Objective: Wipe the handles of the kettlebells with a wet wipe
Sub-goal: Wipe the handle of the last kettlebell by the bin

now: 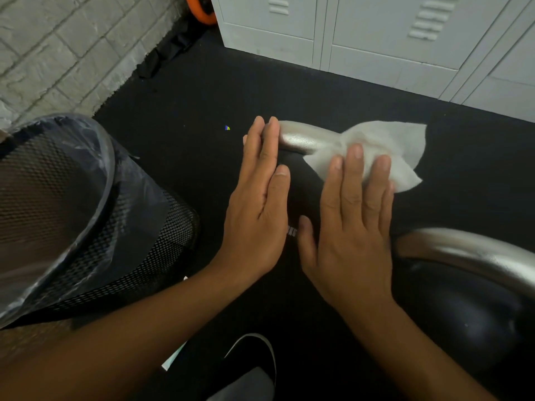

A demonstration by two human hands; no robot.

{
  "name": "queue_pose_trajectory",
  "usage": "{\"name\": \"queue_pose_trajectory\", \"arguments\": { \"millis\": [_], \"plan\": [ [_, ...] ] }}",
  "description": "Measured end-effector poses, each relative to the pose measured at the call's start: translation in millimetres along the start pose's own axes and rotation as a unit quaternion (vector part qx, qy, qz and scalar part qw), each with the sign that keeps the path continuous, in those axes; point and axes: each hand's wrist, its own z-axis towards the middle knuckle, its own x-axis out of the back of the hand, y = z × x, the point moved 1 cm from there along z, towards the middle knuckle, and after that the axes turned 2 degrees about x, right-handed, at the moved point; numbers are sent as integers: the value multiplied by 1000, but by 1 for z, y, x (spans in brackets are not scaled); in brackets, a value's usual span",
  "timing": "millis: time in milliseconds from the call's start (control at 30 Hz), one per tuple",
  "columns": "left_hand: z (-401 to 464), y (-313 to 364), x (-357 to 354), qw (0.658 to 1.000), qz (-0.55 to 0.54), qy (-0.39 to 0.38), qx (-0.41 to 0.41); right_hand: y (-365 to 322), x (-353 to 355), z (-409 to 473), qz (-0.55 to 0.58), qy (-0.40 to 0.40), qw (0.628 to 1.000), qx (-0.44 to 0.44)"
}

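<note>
The wet wipe (385, 140) drapes over the right half of the kettlebell handle (301, 140), pressed there by the right hand's (350, 224) flat, straight fingers for rubbing. The left hand (257, 204), fingers straight too, braces the handle's left end, probably steadying it.

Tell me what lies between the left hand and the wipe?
Head view: a bare stretch of the silver kettlebell handle runs from the left hand to the wipe.

gym locker rm, grey lockers (376, 27), black rubber floor (188, 96), kettlebells (463, 299)
</note>
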Motion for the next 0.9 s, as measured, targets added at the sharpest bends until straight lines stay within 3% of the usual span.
{"name": "queue_pose_trajectory", "arguments": {
  "millis": [167,400,600,733,833,900],
  "plan": [
    [0,-1,0,1000,-17,16,14,-5,-3,-5,-13,-14,1000,-23],
    [0,-3,1,999,-24,19,10,-9,-1,10,-48,-1,998,28],
    [-1,-4,2,1000,1,23,5,-3,2,-3,-29,-18,999,1],
    [-2,-2,2,1000,6,21,4,-13,2,12,-44,-23,998,45],
    [-6,3,1,1000,3,27,-6,-20,4,22,-15,-20,997,78],
    [-12,10,0,998,6,40,-55,-20,7,24,39,-15,996,77]
  ]
}}
